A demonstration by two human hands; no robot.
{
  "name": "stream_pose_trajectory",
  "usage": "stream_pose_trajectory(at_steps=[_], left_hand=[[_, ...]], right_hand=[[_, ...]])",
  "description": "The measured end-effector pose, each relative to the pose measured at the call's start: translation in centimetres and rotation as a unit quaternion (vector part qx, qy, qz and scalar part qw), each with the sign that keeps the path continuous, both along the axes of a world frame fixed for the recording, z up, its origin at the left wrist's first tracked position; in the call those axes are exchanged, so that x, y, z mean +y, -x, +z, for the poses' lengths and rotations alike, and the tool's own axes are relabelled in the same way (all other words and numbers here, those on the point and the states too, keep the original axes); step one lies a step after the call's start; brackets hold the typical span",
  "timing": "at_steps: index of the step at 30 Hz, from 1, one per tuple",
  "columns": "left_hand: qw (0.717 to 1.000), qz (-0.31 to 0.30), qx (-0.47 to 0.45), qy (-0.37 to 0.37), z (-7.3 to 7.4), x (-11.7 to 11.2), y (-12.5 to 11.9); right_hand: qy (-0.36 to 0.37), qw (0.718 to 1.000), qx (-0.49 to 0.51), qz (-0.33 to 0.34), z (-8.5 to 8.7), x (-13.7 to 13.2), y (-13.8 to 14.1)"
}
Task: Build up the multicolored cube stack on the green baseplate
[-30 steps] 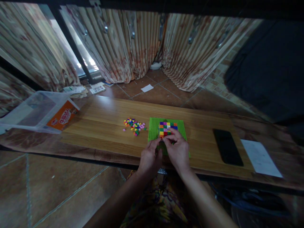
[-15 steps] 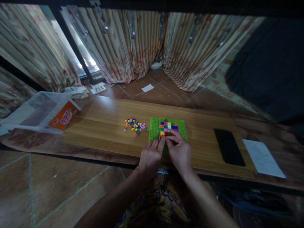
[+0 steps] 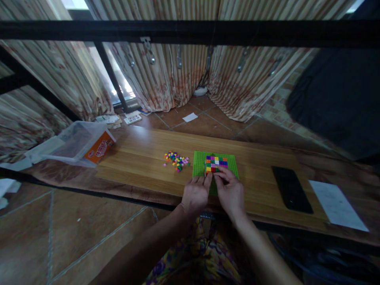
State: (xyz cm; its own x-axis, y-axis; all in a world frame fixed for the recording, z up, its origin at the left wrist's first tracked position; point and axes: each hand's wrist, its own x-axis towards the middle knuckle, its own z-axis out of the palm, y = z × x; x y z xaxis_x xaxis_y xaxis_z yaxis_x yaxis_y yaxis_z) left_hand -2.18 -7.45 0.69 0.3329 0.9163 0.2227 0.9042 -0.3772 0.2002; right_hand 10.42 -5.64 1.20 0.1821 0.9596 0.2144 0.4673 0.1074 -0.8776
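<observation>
A green studded baseplate (image 3: pixel 199 161) lies on the wooden board, bearing a block of colourful small building bricks (image 3: pixel 217 162) set in rows. My left hand (image 3: pixel 196 194) rests over the plate's near edge, its fingers bent together and the index fingertip touching the lower left of the bricks. From the right, my right hand (image 3: pixel 230 193) meets it, thumb and index finger pinched at the near row. Whatever lies between the fingertips is hidden. Left of the plate is a loose pile of small bricks (image 3: pixel 177 160) in mixed colours.
On the left stands a clear plastic box (image 3: pixel 75 144) with an orange label. A black phone (image 3: pixel 291 189) and a white paper sheet (image 3: pixel 338 205) lie to the right. A dark metal bar (image 3: pixel 190 33) crosses in front of the curtains (image 3: pixel 178 87).
The camera view has tilted up and shifted left, so everything sits lower and further right. Both hands keep nearly the same place at the near row of bricks.
</observation>
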Motion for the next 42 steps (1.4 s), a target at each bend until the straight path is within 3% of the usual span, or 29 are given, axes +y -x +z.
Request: stream_pose_trajectory(at_steps=[5,7,11,14,22,32,37,42], left_hand=[[0.998,0.032,-0.053,-0.001,0.5,-0.7,1.0],[0.993,0.076,-0.092,-0.001,0.4,-0.7,2.2],[0.963,0.221,-0.147,0.039,-0.6,0.3,5.7],[0.951,0.262,-0.149,0.07,-1.3,1.5,7.8],[0.959,0.243,-0.124,0.076,-1.5,3.1,8.5],[0.955,0.262,-0.107,0.088,-1.3,3.6,8.6],[0.945,0.226,-0.223,0.084,-1.0,2.7,7.5],[0.887,0.151,-0.419,0.124,-1.0,1.6,4.1]], right_hand=[[-0.027,0.999,0.024,-0.016,0.0,-0.6,-0.9],[-0.03,0.999,0.038,-0.02,-0.1,-0.9,-1.3],[-0.025,0.997,0.061,-0.027,-0.6,-1.4,-2.1],[-0.013,0.997,0.075,-0.024,-1.3,-1.7,-2.4],[0.007,0.998,0.063,-0.019,-2.5,-2.6,-2.9],[0.023,0.998,0.049,-0.027,-2.2,-2.8,-2.9],[0.003,0.999,0.041,-0.022,-2.1,-2.9,-2.8],[-0.011,1.0,0.028,0.001,-1.8,-2.8,-2.3]])
